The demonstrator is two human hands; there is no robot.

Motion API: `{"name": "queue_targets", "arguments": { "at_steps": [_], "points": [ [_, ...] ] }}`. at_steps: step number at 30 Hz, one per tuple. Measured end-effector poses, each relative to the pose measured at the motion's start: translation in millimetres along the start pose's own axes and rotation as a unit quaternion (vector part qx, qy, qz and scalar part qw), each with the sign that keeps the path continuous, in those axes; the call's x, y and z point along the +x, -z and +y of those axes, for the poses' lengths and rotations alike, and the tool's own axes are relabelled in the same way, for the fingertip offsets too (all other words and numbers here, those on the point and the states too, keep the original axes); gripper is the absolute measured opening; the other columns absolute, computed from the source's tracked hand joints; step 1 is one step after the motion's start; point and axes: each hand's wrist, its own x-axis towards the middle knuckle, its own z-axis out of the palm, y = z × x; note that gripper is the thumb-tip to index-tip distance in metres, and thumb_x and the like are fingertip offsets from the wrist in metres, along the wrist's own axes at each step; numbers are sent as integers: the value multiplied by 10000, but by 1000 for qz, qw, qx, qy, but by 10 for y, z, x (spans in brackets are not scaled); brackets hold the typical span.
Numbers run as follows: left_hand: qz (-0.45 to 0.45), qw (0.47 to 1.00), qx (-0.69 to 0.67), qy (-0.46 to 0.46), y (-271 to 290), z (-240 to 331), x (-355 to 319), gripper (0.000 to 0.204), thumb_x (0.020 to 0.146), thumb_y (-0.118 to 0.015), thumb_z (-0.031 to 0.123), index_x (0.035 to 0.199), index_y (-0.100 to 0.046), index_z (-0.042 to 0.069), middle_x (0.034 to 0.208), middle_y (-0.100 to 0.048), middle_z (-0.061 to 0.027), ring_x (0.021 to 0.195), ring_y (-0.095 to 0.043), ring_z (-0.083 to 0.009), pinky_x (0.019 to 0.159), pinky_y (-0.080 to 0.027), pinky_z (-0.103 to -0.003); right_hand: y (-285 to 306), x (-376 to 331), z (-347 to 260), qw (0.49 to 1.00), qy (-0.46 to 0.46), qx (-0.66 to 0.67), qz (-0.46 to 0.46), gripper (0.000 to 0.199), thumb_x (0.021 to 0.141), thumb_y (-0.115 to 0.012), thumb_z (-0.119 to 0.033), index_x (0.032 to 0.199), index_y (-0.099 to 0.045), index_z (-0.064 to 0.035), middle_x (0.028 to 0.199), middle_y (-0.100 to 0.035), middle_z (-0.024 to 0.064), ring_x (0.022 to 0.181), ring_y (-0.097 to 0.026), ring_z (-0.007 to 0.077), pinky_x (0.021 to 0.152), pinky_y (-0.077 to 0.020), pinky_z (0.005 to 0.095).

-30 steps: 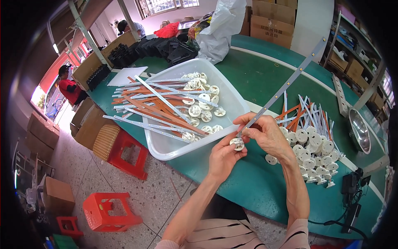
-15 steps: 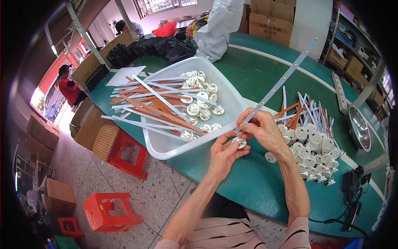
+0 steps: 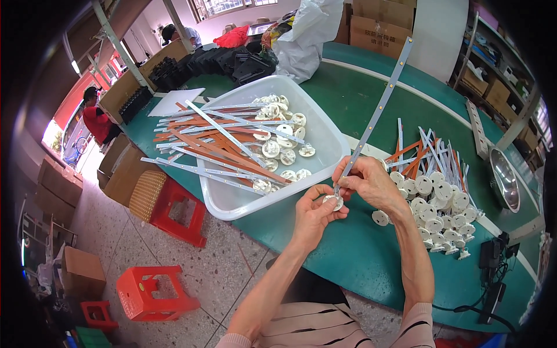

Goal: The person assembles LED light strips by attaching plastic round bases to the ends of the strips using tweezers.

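A white round cap sits in the fingertips of my left hand, which is closed around it over the table's near edge. Just above and to the right, my right hand pinches the lower end of a long LED strip, pale grey with small yellowish LEDs. The strip tilts up and to the right. Its lower end is close to the cap, with thin wires between them; fingers partly hide whether they touch. Right of my hands lies a pile of white round caps with strips attached.
A white plastic tub with LED strips, brown strips and white caps stands left of my hands on the green table. A metal bowl and black power adapters lie at right. Red stools stand on the floor at left.
The LED strip has swung more upright, its top end moving left. Its lower end has come down nearer the cap in my left hand.
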Motion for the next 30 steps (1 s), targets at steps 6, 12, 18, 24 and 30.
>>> {"name": "queue_targets", "arguments": {
  "at_steps": [6, 12, 18, 24, 30],
  "points": [
    [17, 1000, 9, -3, -22, -4, 2, 290, 862, -610, 92, 1105, -498, -19, 964, -618, -124, 815, -627, -190, 768, -518, -329, -52, -10, 0, 998, -19, 52, 18, 79, 791, -572, -12, 846, -616, 22, 685, -606, 46, 609, -559, 90, 583, -469, 240],
    [44, 999, -24, 3, 24, -25, 10, 184, 883, -563, 37, 1044, -484, -1, 987, -614, -162, 789, -640, -212, 742, -533, -326, -47, -1, 27, 999, -8, 45, 4, 86, 789, -576, -5, 855, -619, 30, 702, -619, 53, 628, -567, 93, 583, -463, 238],
    [41, 999, -18, 28, 4, 12, 13, 156, 903, -552, 79, 1026, -507, -6, 989, -613, -162, 791, -639, -205, 725, -542, -325, -52, -4, 2, 1000, -9, 0, -10, 84, 780, -564, -7, 830, -628, 14, 703, -624, 49, 624, -572, 104, 600, -473, 268],
    [28, 999, -20, 40, -16, 26, 15, 310, 901, -552, 74, 1173, -493, -60, 1011, -614, -148, 805, -636, -178, 745, -541, -304, -57, -4, 12, 1000, 1, -5, 8, 83, 760, -568, -12, 806, -633, 11, 669, -622, 58, 620, -586, 122, 594, -466, 271],
    [23, 999, 15, 24, -29, 7, 6, 302, 883, -555, 27, 1168, -521, -68, 1010, -617, -125, 790, -636, -160, 738, -541, -283, -40, 2, 19, 994, 18, -109, -3, 86, 727, -584, -44, 771, -635, 11, 611, -594, 58, 572, -546, 126, 569, -437, 290]
  ]
}}
